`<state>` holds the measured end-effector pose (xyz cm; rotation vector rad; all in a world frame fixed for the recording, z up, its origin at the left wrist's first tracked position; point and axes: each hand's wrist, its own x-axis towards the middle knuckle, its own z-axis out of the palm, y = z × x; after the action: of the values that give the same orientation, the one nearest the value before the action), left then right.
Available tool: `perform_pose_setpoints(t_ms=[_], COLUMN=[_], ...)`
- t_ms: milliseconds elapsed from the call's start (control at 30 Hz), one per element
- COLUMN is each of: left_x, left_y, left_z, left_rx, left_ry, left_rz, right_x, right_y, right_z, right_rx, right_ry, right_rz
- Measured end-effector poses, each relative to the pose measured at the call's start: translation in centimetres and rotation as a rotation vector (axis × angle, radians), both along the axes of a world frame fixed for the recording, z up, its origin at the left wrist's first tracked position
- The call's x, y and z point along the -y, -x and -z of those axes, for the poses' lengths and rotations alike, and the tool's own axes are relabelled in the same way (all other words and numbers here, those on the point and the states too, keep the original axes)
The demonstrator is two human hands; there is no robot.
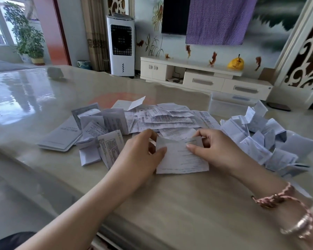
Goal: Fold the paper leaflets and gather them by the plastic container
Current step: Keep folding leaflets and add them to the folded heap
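Note:
A white printed leaflet (181, 158) lies on the table in front of me, its top edge lifted and partly folded over. My left hand (143, 150) pinches its left edge between thumb and fingers. My right hand (211, 148) pinches the top right corner, thumb on the upper face. Behind them spreads a heap of unfolded leaflets (163, 116). A pile of folded leaflets (266, 139) lies at the right, just in front of the clear plastic container (231, 105).
Booklets and loosely folded papers (90, 134) lie at the left of the heap. The glossy table (43, 98) runs far to the left and back. Beyond it stand a white TV cabinet (202, 76) and an air cooler (120, 46).

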<state>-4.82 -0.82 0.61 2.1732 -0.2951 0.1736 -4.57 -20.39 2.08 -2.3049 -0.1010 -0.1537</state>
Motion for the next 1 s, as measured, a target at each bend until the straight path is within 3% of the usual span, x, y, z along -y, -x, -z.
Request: perform_pose_setpoints(t_ms=[133,333,667,800,1000], left_x=[0.7,1.2,0.6,0.2,-0.2], left_y=[1.0,1.7,2.0,1.6,1.0], left_z=[0.2,0.7,0.5,1.0,1.2], left_rx=[0.114,0.22,0.261,0.333,0.316], left_ry=[-0.207,-0.45,-0.571,-0.513,-0.407], left_rz=[-0.042,-0.035,-0.015,0.052,0.182], right_x=[-0.5,-0.8,-0.7,-0.5,0.4], right_y=[0.4,0.9,1.3,1.6,2.2], right_z=[0.4,0.5,1.0,0.4,-0.4], right_rx=[0.012,0.026,0.222,0.273,0.135], right_ry=[0.286,0.442,0.664,0.566,0.391], right_rz=[0.039,0.049,0.05,-0.159,-0.4])
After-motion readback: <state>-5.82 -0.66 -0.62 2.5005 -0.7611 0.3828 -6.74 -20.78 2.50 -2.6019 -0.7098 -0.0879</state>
